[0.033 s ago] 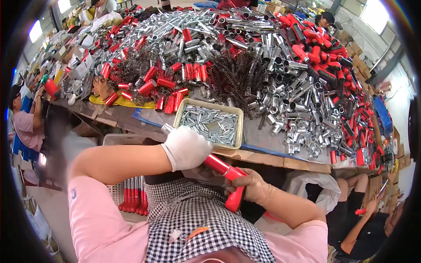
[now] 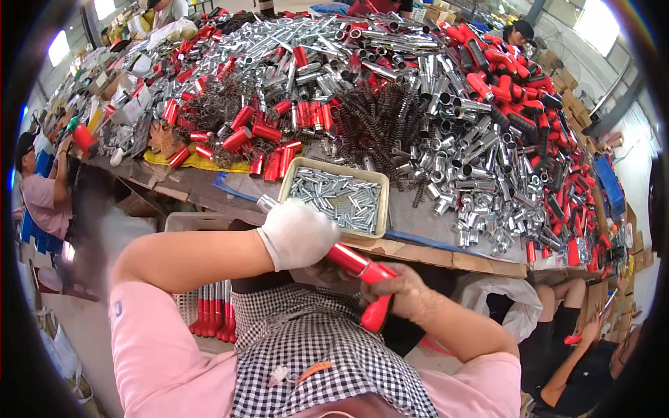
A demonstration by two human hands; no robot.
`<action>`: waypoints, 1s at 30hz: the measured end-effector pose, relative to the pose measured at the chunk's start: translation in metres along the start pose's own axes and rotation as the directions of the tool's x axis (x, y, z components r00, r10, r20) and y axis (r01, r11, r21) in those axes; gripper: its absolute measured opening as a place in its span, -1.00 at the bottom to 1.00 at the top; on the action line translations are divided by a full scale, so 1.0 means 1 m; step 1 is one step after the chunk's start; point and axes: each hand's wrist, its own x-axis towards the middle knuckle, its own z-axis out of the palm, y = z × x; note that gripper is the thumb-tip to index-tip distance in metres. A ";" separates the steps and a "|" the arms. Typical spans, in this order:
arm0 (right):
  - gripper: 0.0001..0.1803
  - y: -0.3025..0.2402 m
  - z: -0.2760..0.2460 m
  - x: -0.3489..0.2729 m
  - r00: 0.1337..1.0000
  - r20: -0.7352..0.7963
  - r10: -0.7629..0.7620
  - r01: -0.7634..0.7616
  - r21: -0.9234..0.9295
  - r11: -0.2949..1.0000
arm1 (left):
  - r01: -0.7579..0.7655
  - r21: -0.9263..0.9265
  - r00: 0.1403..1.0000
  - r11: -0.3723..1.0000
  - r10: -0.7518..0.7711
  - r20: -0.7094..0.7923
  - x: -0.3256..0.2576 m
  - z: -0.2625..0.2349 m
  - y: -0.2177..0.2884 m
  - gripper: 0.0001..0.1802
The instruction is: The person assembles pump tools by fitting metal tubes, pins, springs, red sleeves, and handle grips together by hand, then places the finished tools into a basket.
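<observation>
In front of my apron I hold a red tubular tool (image 2: 350, 259) with an angled red handle (image 2: 377, 313). My left hand (image 2: 298, 234), in a white glove, is closed around its upper part; a bright metal tube end (image 2: 265, 203) sticks out beyond the glove. My right hand (image 2: 404, 291), with darkened fingers, wraps round the joint between the red tube and the handle. Just beyond my left hand, a cream tray (image 2: 382, 209) of short silver pins stands at the table's front edge. The glove hides the middle of the tool.
Heaped on the table are black coil springs (image 2: 373, 129), red sleeves (image 2: 265, 132), silver tubes (image 2: 481, 143) and red-and-black handles (image 2: 512, 90). A crate holds red-handled tools (image 2: 212, 317) below left. People work on the left, at the back and at right.
Both hands keep their hold on the red tool. The whole view has shifted only slightly.
</observation>
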 end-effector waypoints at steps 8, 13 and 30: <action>-0.61 -0.059 -0.012 0.005 0.459 0.736 -0.497 0.541 -0.676 -0.501 | 0.548 -0.772 0.598 0.323 0.494 0.631 -0.013 0.023 -0.014 -0.72; -0.59 -0.037 -0.007 0.020 0.494 0.728 -0.475 0.585 -0.683 -0.438 | 0.284 -0.795 0.893 0.537 0.154 0.423 -0.037 0.031 0.016 -0.64; -0.16 -0.010 0.081 0.030 0.966 0.195 -0.170 -0.062 0.811 0.582 | -0.027 0.128 0.951 0.991 0.065 -0.301 -0.029 -0.006 -0.066 -0.84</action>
